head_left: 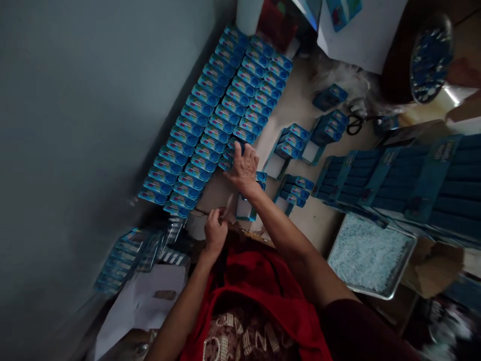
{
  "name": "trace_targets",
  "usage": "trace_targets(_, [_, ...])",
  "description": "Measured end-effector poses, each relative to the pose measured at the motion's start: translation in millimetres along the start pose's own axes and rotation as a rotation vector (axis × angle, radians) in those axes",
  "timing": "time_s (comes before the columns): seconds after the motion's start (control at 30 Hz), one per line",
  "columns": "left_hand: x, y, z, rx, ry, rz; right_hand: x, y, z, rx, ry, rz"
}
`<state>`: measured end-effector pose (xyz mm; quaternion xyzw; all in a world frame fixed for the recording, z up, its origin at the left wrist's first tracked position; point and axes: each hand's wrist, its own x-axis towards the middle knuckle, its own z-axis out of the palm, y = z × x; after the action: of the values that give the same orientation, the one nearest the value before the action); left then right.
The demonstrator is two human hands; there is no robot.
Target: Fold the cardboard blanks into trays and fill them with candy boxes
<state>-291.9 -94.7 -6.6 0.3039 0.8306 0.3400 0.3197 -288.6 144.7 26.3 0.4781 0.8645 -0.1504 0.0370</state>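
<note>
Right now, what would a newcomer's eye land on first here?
Probably the long, tight rows of small blue packs beside the wall, with the right hand at their edge. Next, likely the bright red apron at bottom center, then the metal tray of pale blue bits at the right.

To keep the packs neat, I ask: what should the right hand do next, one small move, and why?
Perhaps the right hand should gently settle the blue packs at its fingertips, since they sit near the end of a close-set row.
</note>
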Motion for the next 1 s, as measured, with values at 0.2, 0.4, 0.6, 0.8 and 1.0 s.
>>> trace_targets(0.2, [16, -1, -7.8, 0.125, 0.06, 0.203, 19, -4, 2, -0.04, -0.042, -0.049])
trace_targets(0.4, [18, 25, 12.6, 0.065, 0.041, 0.31, -23, 26, -53, 0.052, 0.115, -0.176])
trace_targets(0.6, [22, 22, 30.2, -0.188, 0.174, -0.02, -93, 124, -85, 0.195, 0.402, -0.157])
trace_targets(0.8, [35, 16, 46.8, -0.318, 0.195, -0.221, -79, 193, -58, 0.277, 0.339, -0.101])
trace_targets(1.0, [35, 22, 57.0, -0.339, 0.147, -0.25, -65, 190, -49, 0.057, 0.219, -0.125])
